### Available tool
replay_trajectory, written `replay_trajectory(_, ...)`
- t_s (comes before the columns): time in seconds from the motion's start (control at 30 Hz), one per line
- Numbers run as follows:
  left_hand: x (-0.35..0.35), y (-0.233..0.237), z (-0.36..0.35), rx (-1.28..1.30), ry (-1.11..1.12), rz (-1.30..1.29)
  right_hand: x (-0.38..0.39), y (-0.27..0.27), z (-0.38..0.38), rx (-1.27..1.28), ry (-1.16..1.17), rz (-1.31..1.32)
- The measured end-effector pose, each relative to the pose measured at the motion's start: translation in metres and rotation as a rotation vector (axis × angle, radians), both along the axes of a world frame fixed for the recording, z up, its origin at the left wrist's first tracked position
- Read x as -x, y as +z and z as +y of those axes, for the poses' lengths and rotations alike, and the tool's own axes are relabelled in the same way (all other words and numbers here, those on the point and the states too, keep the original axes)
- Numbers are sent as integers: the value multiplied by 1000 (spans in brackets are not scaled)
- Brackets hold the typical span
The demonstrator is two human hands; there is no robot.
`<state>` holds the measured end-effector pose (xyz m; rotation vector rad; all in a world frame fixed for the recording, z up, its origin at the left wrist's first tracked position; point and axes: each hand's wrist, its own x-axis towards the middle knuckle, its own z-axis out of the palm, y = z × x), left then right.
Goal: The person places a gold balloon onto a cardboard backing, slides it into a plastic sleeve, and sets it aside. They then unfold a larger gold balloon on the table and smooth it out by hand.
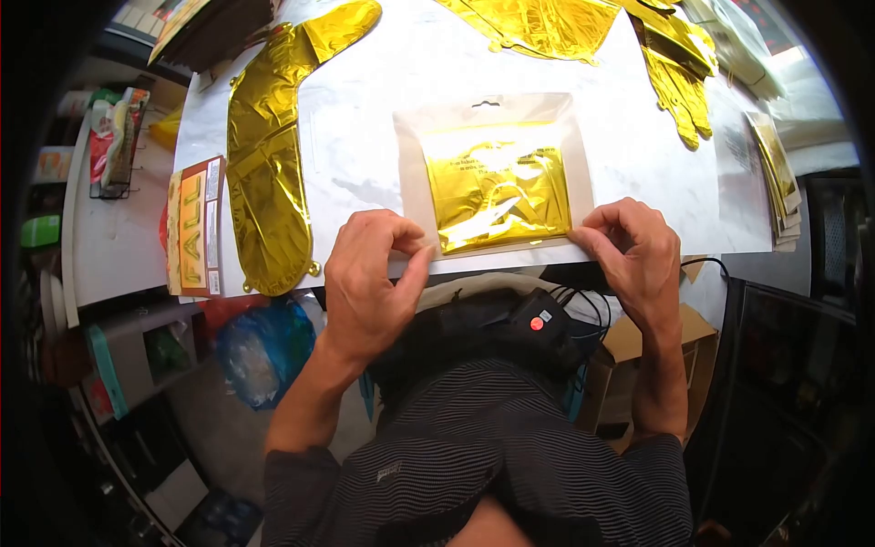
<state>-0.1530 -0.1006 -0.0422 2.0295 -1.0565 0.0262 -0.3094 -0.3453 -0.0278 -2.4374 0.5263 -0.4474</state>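
A flat clear hang-hole pouch [415,169] lies on the table in front of me, with a folded gold foil balloon [499,196] inside. Small dark print shows across its upper part. At the pouch's lower left corner, my left hand [375,273] is closed, thumb and fingers pinching the edge. My right hand [635,255] pinches the lower right corner in the same way, its other fingers curled. Left of the pouch lies an unfolded, flat gold foil balloon [266,164], shaped like a long bent strip.
The white marbled table [351,118] ends just below my hands. A card printed FALL [193,228] lies at its left edge. More gold foil [547,27] is at the back, and a stack of packed pouches [775,173] at the right. A cardboard box [697,342] stands below.
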Motion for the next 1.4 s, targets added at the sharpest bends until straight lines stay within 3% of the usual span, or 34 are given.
replay_trajectory(0.07,3,4,0,-22,23,58,-1,2,1,-66,-39,24)
replay_trajectory(0.17,7,11,-3,-176,55,-65,-2,2,-2,-28,-19,35)
replay_trajectory(0.23,15,14,-10,-45,84,-401,-2,2,-3,-19,3,35)
replay_trajectory(0.27,26,16,-11,-46,79,-399,-1,1,-3,-21,-2,37)
replay_trajectory(0.33,52,19,-12,-137,-398,-433,-2,2,-3,-23,0,41)
replay_trajectory(0.4,57,8,-23,-271,-560,-414,-1,-1,-3,-33,5,41)
replay_trajectory(0.67,36,-12,-29,-493,-496,-376,0,-3,-3,-10,15,27)
replay_trajectory(0.73,38,-13,-30,-500,-455,-420,1,-4,-1,-123,-113,-31)
replay_trajectory(0.97,37,-15,-31,-478,-450,-429,14,0,-8,-61,-311,30)
replay_trajectory(1.03,37,-15,-31,-475,-443,-423,18,-8,-6,272,-84,-237)
replay_trajectory(1.07,38,-16,-31,-473,-442,-424,20,-8,1,274,-83,-237)
replay_trajectory(1.13,38,-16,-31,-456,-434,-435,20,-6,23,437,293,-115)
replay_trajectory(1.23,37,-15,-31,-448,-438,-419,22,-25,30,446,375,116)
replay_trajectory(1.4,34,-8,-24,-449,-428,-354,24,-24,27,464,388,126)
